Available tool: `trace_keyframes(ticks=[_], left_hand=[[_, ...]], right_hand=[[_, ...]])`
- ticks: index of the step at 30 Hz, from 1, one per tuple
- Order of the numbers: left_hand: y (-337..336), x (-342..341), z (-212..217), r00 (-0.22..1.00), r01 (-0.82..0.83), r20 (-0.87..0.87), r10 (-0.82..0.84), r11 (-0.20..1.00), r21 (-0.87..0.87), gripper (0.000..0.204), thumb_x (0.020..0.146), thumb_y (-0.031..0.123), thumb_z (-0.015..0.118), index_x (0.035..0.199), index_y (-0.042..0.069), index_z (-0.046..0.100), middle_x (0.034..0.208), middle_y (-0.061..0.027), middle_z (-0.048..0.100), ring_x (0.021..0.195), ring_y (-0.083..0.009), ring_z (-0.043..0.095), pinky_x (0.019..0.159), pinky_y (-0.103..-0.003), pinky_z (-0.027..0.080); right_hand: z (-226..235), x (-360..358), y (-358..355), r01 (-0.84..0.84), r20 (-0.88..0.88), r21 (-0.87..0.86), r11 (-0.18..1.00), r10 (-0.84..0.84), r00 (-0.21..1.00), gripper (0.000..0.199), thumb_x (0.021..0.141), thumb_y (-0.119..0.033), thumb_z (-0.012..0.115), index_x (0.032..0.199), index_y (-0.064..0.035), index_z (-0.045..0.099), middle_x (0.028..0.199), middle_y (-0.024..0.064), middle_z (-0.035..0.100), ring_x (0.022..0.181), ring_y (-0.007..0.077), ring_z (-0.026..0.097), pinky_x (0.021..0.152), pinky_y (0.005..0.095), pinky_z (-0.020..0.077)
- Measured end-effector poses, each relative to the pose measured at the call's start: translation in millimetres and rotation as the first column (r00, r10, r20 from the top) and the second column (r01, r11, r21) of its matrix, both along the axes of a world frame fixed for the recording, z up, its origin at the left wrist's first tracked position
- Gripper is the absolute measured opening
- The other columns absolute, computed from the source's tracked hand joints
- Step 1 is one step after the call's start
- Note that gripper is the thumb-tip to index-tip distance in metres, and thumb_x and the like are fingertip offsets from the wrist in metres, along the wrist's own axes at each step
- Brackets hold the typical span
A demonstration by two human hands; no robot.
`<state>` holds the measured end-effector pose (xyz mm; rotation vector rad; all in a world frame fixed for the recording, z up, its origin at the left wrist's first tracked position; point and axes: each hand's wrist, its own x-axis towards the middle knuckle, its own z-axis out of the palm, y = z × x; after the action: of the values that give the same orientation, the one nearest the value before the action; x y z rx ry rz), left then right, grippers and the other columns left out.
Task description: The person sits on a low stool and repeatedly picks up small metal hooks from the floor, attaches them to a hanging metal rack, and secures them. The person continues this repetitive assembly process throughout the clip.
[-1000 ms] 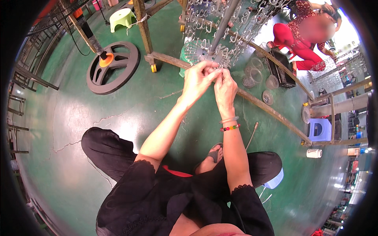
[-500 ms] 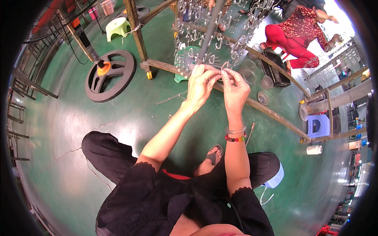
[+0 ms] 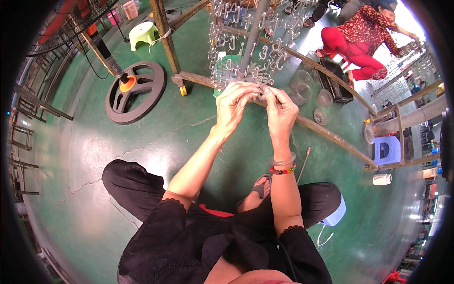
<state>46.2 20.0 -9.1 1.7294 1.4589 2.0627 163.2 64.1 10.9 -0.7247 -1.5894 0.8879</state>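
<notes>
While numerous metal hooks (image 3: 231,40) already hang in strands about a grey pole (image 3: 254,40), a small metal piece (image 3: 262,91), too small to identify, lies at the fingertips just over the near lower edge of the rusty frame (image 3: 331,137), evidently not yet hanging free among them. The right hand (image 3: 282,111) pinches this piece between thumb and forefinger; the left hand (image 3: 230,106) bends its fingertips against it, though whether they grip cannot be told. Clear tubs (image 3: 302,91) stand beyond that edge, their contents indistinct, so the amount left cannot be judged.
</notes>
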Motion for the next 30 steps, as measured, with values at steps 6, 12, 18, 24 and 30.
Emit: trace_keyframes(ticks=[6, 12, 18, 24, 30], left_hand=[[-4.3, -1.8, 6.4, 1.0, 0.015, -0.01, -0.016, 0.995, -0.095, 0.012, 0.08, -0.001, 0.062, 0.091, 0.001, 0.068, 0.095, -0.0082, 0.068, 0.091, -0.0166, 0.062, 0.082, -0.028, 0.049], [-25.6, 2.0, 11.5, 0.971, 0.112, 0.232, -0.055, 0.963, -0.243, 0.019, 0.08, 0.017, 0.068, 0.09, 0.001, 0.069, 0.082, -0.0087, 0.068, 0.08, -0.0127, 0.064, 0.074, -0.026, 0.05], [-9.2, 24.0, -13.2, 0.66, 0.555, 0.647, -0.382, 0.828, -0.077, 0.01, 0.083, 0.005, 0.064, 0.088, -0.003, 0.066, 0.088, -0.0046, 0.066, 0.08, -0.0128, 0.06, 0.073, -0.023, 0.048], [-16.8, -3.0, -39.3, 0.636, 0.771, 0.491, -0.596, 0.454, -0.447, 0.016, 0.081, 0.01, 0.065, 0.093, 0.0, 0.066, 0.083, -0.0033, 0.066, 0.073, -0.0144, 0.061, 0.067, -0.027, 0.048], [-35.7, -0.2, -199.7, 0.582, 0.134, 0.306, -0.753, -0.282, -0.95, 0.017, 0.081, 0.011, 0.056, 0.089, 0.001, 0.067, 0.075, -0.0089, 0.068, 0.066, -0.0143, 0.064, 0.058, -0.029, 0.052]], right_hand=[[3.8, -0.2, 5.5, 0.111, 0.134, 0.125, 0.986, -0.128, 0.983, 0.013, 0.086, -0.006, 0.062, 0.094, 0.003, 0.067, 0.072, 0.0021, 0.061, 0.064, 0.0051, 0.052, 0.057, 0.0216, 0.043], [-22.1, 6.2, -14.6, -0.275, -0.257, -0.266, 0.924, 0.207, 0.944, 0.023, 0.092, -0.012, 0.055, 0.107, 0.0022, 0.063, 0.084, 0.0046, 0.063, 0.066, 0.0099, 0.058, 0.056, 0.0228, 0.0488], [-29.9, 22.7, -37.3, -0.321, -0.417, -0.368, 0.873, 0.154, 0.896, 0.023, 0.087, 0.0, 0.056, 0.109, 0.0052, 0.06, 0.088, 0.0067, 0.065, 0.069, 0.0063, 0.056, 0.058, 0.0195, 0.0462], [-73.4, 54.8, -27.2, 0.094, 0.18, -0.181, 0.979, -0.061, 0.982, 0.026, 0.088, -0.004, 0.055, 0.113, 0.0011, 0.06, 0.09, 0.0088, 0.064, 0.069, 0.0101, 0.059, 0.06, 0.0229, 0.0492], [-122.7, 115.3, 0.3, 0.155, 0.124, -0.445, 0.882, -0.11, 0.986, 0.025, 0.089, -0.001, 0.052, 0.112, -0.0012, 0.063, 0.08, 0.0058, 0.06, 0.063, 0.0111, 0.057, 0.056, 0.025, 0.0498]])
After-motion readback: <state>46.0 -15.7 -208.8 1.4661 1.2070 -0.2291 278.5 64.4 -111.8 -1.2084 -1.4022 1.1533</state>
